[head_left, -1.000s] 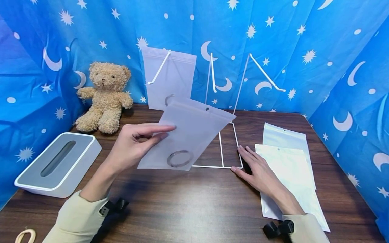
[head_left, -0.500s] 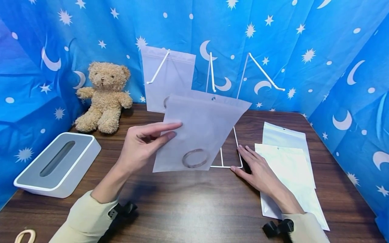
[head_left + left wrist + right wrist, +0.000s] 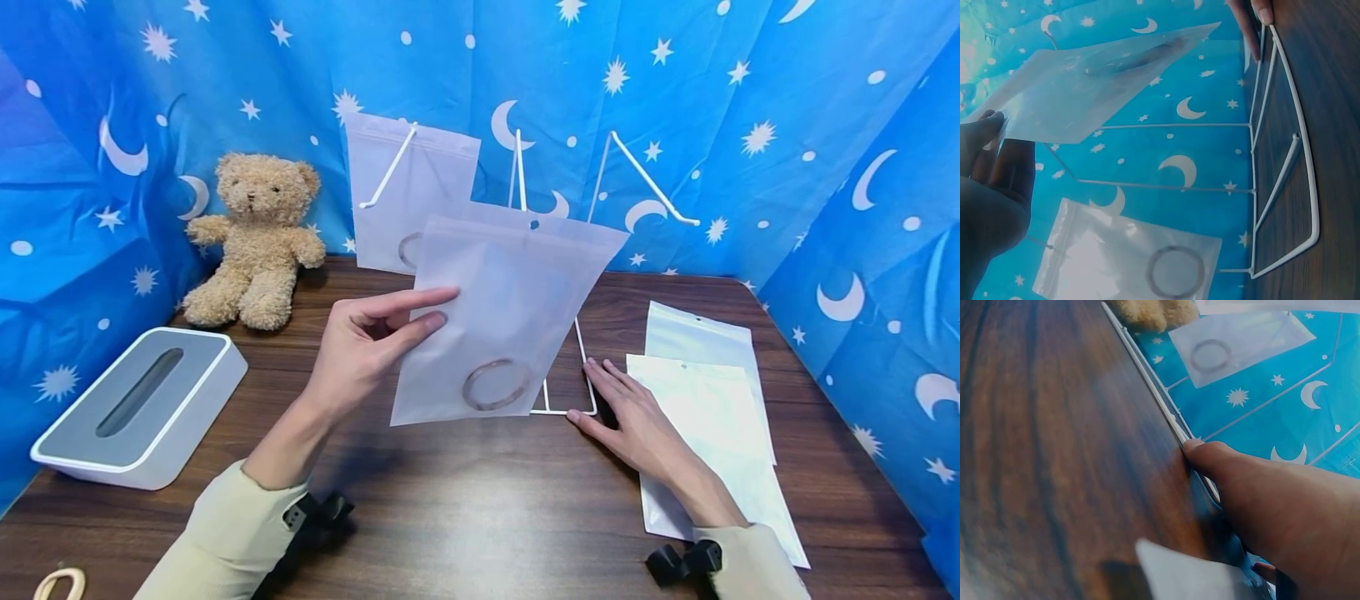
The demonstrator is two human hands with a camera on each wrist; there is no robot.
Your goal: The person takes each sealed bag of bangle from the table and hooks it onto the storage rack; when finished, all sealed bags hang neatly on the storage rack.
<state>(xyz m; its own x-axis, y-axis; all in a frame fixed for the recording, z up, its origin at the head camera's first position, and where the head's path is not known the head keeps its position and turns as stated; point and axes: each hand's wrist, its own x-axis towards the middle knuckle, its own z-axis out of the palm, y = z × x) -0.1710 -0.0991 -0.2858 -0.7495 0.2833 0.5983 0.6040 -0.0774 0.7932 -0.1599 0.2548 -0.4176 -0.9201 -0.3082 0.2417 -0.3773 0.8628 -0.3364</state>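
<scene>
The left hand [image 3: 360, 350] held a translucent, whitish, flat plastic pouch [image 3: 502, 283] in the air, its grip narrowed to a pinch, with thumb and forefinger on the pouch's left edge. A thin brownish ring [image 3: 491, 407] showed through near the bottom, and a small hole pierced the top strip. The held pouch was in front of the middle prong of a white wire display rack [image 3: 582, 350], the lower end of that prong hidden behind the pouch's top edge. The right hand [image 3: 637, 421] had its grip spread, fingers extended and clasping nothing, and rested on the front right corner of the rack's base. On the left prong hung a second translucent pouch [image 3: 442, 179], also with a ring inside. Two pearly white flat pouches [image 3: 697, 425] lay overlapping on the dark brown wood-grain counter [image 3: 465, 517], beside and partly under the right forearm. To the left sat a light brown curly plush bear [image 3: 262, 208], with a white tissue box with a grey slotted top [image 3: 168, 408] nearer the person. Behind everything hung a blue curtain patterned with white moons and stars [image 3: 675, 83].
</scene>
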